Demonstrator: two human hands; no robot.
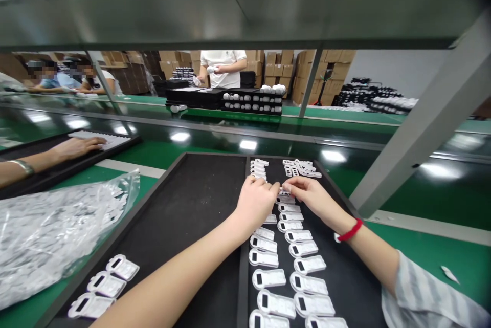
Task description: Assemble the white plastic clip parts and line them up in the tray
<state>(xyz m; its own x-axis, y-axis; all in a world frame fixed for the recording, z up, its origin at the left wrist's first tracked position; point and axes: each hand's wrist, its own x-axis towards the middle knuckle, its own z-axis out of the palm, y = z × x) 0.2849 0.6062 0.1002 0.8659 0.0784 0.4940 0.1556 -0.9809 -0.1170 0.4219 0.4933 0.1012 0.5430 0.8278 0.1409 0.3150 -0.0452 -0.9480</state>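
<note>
My left hand (258,202) is closed, knuckles up, above the right half of a black divided tray (242,292); what its fingers hold, if anything, is hidden. Close beside it, my right hand (309,195), with a red band on the wrist, pinches a small white plastic part (285,190). Below both hands run two columns of white plastic housings (303,265), each with a dark rectangular window. Beyond the fingers lie a loose pile of small white parts (301,168) and a short stacked row of white pieces (259,167).
Three white housings (106,284) rest in the tray's left half. A clear bag of white parts (57,231) lies at left. Another person's hand (79,147) touches a tray there. A slanted metal post (418,108) rises at right, under an overhead shelf (230,11). A worker (224,69) stands opposite.
</note>
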